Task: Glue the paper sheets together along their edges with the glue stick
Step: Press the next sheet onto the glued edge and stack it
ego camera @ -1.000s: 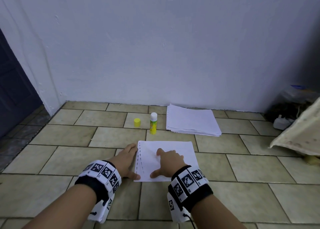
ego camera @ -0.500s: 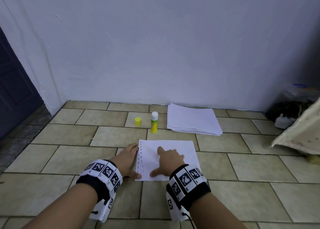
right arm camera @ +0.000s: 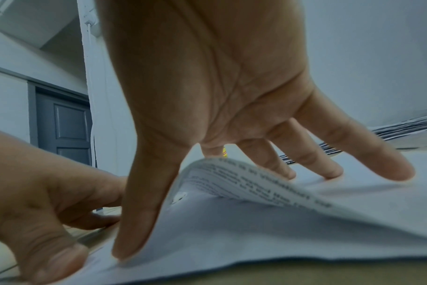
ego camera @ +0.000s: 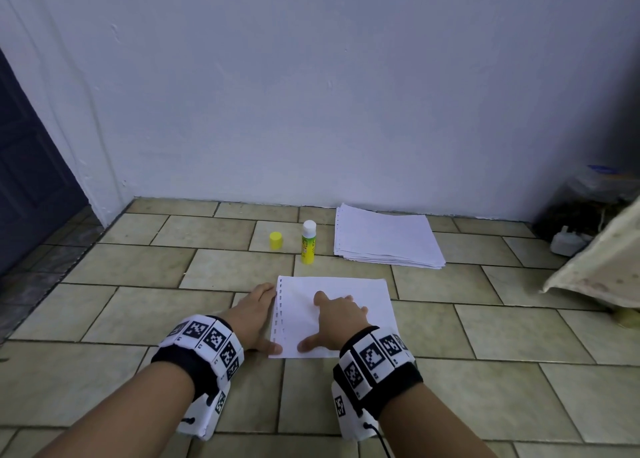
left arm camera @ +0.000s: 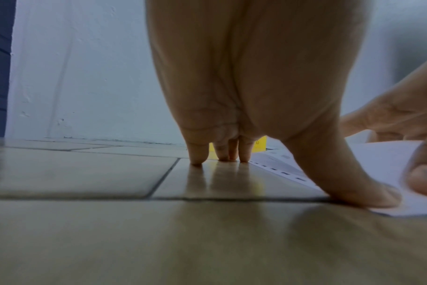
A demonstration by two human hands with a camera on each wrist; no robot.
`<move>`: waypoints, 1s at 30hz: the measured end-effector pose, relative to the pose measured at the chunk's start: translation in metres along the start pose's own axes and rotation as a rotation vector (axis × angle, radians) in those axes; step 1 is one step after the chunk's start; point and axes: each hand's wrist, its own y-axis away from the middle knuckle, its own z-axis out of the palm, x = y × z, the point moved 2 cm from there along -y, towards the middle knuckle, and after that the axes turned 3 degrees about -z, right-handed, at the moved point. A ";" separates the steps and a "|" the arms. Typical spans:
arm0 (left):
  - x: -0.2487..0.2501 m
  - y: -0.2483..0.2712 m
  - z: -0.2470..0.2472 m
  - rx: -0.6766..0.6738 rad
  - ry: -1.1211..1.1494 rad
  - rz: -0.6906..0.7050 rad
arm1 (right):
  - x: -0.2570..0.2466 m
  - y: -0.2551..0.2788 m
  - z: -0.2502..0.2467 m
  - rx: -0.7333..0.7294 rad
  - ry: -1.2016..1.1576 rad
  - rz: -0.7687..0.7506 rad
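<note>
Right hand (ego camera: 337, 322) flat, fingers spread on sheets (ego camera: 367, 291), hiding their middle; left hand (ego camera: 251, 315) flat beside, thumb on corner.

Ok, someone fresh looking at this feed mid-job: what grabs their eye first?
Both hands on the paper sheets lying on the tiled floor: the right hand pressing with spread fingers, the left hand at the punched left edge. Behind them the glue stick stands uncapped, its yellow cap to its left and a paper stack to its right by the wall.
</note>
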 end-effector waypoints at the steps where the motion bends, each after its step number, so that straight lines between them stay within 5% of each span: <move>1: 0.000 0.000 0.000 0.000 0.026 -0.002 | 0.000 0.001 -0.001 -0.001 -0.006 -0.004; 22: -0.004 0.001 -0.006 -0.030 -0.060 -0.001 | 0.001 0.008 -0.010 -0.001 0.074 0.006; 30: 0.018 -0.008 -0.009 0.009 -0.378 -0.052 | -0.011 0.002 -0.004 -0.003 0.275 0.057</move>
